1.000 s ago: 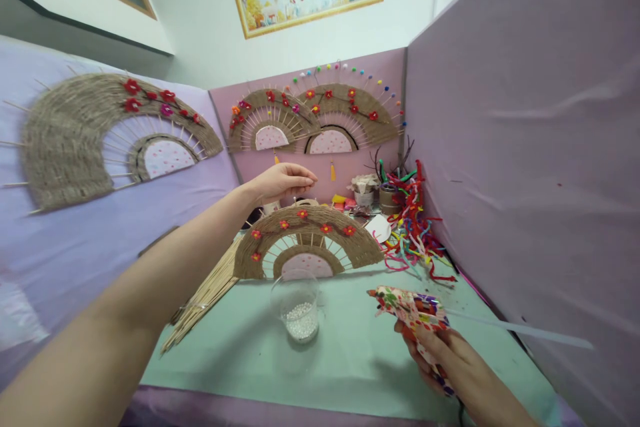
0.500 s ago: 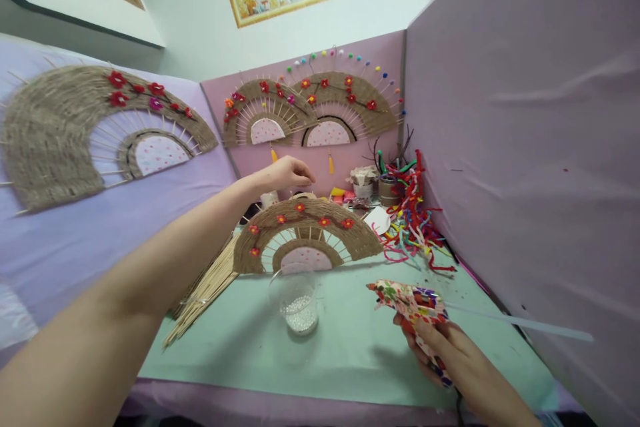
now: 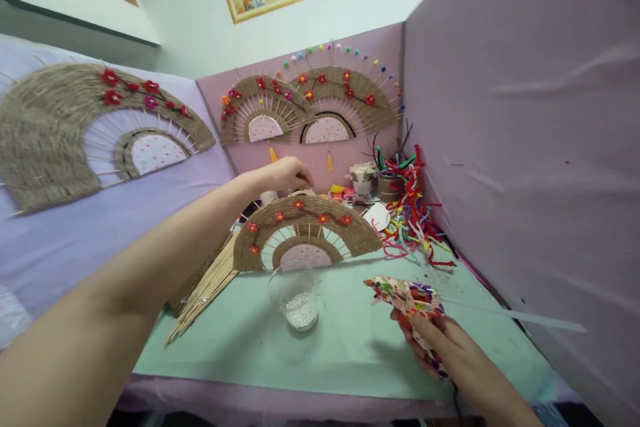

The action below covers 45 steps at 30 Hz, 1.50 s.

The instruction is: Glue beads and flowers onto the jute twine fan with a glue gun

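Observation:
My right hand [image 3: 440,340] grips a glue gun [image 3: 407,297] wrapped in floral paper; a long clear glue stick [image 3: 530,317] sticks out of its back. The gun's nozzle points left, above the table. My left hand [image 3: 293,175] is stretched out over the top edge of a twine-woven fan [image 3: 250,250], its fingers curled downward and together. What the fingertips hold or touch cannot be made out. The fan stands upright, with red flowers and a pink dotted half-circle at its base. Before it sits a clear plastic cup [image 3: 300,313] of small white beads.
Bundled thin sticks [image 3: 203,300] lie to the left. Colourful pipe cleaners [image 3: 415,213] heap at the back right, beside pots holding twigs [image 3: 387,187]. More fans hang on the back panel [image 3: 320,167] and left panel [image 3: 165,213]. A tall panel [image 3: 520,147] borders the right side.
My left hand has dipped slightly toward the fan's top edge, its fingers more curled. The right hand keeps its grip on the glue gun. The view has shifted a little.

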### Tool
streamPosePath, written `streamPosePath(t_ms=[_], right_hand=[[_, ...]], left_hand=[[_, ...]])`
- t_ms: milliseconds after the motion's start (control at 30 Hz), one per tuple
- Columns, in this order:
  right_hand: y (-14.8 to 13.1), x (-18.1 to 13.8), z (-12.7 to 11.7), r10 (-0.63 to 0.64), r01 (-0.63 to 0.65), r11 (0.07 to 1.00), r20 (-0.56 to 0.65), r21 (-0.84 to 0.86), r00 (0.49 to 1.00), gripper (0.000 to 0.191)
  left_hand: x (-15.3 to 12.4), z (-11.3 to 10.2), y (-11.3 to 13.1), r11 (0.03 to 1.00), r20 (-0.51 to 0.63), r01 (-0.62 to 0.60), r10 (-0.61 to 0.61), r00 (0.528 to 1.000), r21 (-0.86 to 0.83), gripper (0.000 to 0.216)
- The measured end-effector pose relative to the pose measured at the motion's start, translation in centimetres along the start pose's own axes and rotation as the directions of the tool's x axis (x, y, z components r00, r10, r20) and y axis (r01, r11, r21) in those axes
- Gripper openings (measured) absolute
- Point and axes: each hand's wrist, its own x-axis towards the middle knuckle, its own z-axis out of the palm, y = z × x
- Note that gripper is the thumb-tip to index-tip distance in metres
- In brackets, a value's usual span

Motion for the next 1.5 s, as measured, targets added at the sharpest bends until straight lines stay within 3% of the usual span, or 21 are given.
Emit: streamPosePath(t_ms=[1333,1500], right_hand=[[0.4,0.0,0.0,0.016,-0.016,1.0,0.019,0.002,1.0,0.056],[0.7,0.0,0.0,0.012,-0.012,1.0,0.012,0.012,1.0,0.054]], left_hand=[[0.6,0.1,-0.3,0.992,0.088,-0.061,0.052,0.995,0.111,0.021],[0.3,-0.2,0.1,0.991,0.093,-0.022,0.009,0.996,0.133,0.031]])
